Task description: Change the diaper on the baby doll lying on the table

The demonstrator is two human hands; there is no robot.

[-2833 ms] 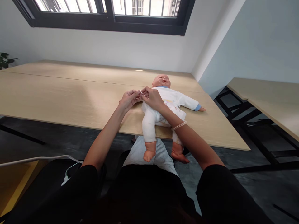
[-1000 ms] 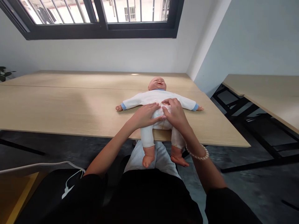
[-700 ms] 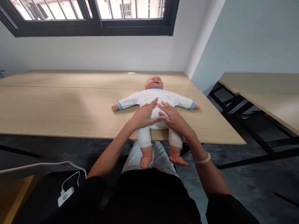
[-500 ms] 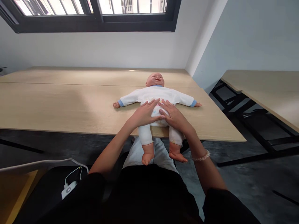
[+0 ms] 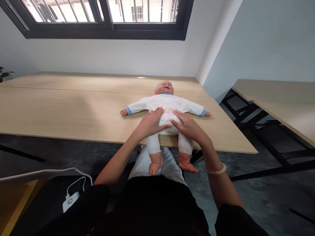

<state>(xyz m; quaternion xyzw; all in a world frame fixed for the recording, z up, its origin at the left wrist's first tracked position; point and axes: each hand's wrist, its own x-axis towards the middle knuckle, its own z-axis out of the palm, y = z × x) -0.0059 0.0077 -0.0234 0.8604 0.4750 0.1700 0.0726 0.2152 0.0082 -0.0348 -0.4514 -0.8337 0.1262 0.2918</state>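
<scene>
A baby doll (image 5: 169, 102) lies on its back on the wooden table (image 5: 103, 114), arms spread wide and head away from me. It wears a white top with blue cuffs and white trousers; its bare feet hang past the near edge. A diaper (image 5: 168, 119) with pastel prints shows at its hips. My left hand (image 5: 154, 122) rests flat on the left side of the diaper, fingers stretched out. On the opposite side, my right hand (image 5: 187, 124) lies with fingers extended over the hip. Both thumbs point inward across the diaper's front, a small gap between them.
A second table (image 5: 283, 98) with a black metal frame stands to the right. Behind the doll is a white wall with a dark-framed window (image 5: 147, 29). At lower left, a white device (image 5: 71, 201) with a cable lies on a black surface.
My hands have moved apart, from nearly meeting over the diaper's middle to its two sides, uncovering more of the printed front. The view has tilted up slightly.
</scene>
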